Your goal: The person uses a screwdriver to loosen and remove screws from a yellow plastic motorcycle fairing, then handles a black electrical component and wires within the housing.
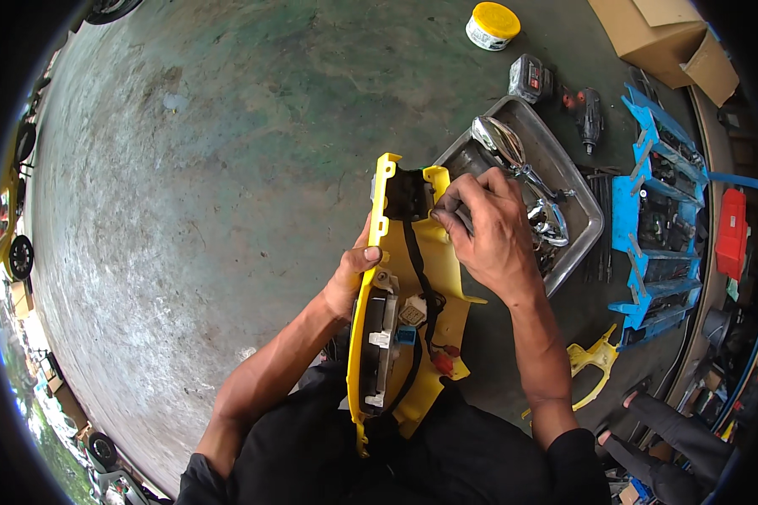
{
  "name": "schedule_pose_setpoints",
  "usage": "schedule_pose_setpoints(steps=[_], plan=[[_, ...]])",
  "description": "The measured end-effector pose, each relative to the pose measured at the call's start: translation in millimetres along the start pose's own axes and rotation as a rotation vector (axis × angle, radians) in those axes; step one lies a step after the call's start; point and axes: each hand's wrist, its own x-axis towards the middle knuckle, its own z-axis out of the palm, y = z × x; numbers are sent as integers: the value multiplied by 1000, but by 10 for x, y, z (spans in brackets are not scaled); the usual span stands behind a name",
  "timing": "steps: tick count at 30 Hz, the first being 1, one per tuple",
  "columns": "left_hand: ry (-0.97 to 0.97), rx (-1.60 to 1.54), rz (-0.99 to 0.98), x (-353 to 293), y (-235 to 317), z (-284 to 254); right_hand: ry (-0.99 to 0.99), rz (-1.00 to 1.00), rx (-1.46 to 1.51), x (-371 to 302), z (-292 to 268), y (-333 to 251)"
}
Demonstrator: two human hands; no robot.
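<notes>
A yellow plastic vehicle cover (368,353) stands upright in front of my body, its hollow inner side showing. My left hand (351,276) is closed on its left edge, thumb over the rim. Fixed at the far end is a black part (407,195). My right hand (490,227) pinches beside it at the cover's right edge; what lies between the fingertips is hidden. Inside the cover runs a black-wrapped wire harness (419,268). Lower down are a whitish connector (413,312), a blue connector (406,336) and a red connector (443,362).
A metal tray (583,195) with chrome mirrors (499,141) lies to the right. Beyond it are a power drill (588,118), a battery (531,80), a yellow-lidded tub (493,25) and a blue toolbox (627,215). Another yellow piece (596,389) and a person's legs (680,433) are lower right.
</notes>
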Motion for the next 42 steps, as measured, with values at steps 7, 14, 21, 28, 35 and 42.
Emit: schedule_pose_setpoints(steps=[7, 14, 21, 28, 35, 42], plan=[[28, 6, 0, -10, 13, -75, 24, -45, -36, 67, 95, -33], [56, -5, -3, -45, 33, -87, -110, 73, 107, 95, 99, 23], [53, 2, 2, -33, 41, -84, -88, 51, 156, 131, 103, 10], [74, 18, 9, -29, 38, -71, -110, 21, 55, 155, 79, 5], [129, -44, 129, -103, 109, -181, 145, 138, 321, 196, 198, 255], [222, -95, 123, -87, 187, -353, -34, 364, 144, -91, 1012, 1421]])
